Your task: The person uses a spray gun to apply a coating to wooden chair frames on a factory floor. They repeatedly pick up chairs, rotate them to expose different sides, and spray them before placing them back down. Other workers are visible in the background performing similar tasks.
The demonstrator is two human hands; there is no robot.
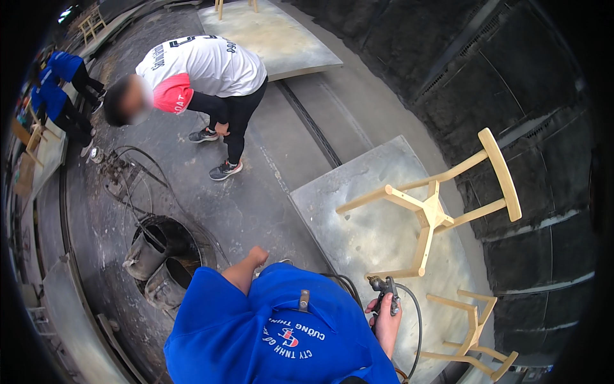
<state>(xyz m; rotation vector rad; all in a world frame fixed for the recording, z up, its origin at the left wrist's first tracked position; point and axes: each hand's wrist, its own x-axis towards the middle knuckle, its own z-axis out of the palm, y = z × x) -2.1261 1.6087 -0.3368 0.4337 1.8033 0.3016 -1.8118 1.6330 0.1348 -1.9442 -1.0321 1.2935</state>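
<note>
right grip (pixel 386 318) is clamping spray gun (pixel 385 294), hose (pixel 419 320) hanging aside, probably for free turning, near chair frame (pixel 432 212); left grip (pixel 258 255) is hanging, closure unclear.

Spray gun (pixel 385 292) dark grey; chair (pixel 433 210) pale yellow; board (pixel 358 248) mottled grey.

The right hand (pixel 387 315) is curled in a grip; the left hand (pixel 258 255) extends forward, well apart.

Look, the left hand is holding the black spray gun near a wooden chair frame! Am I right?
Not quite. The head view shows the right hand holding the black spray gun, near a wooden chair frame.
</note>
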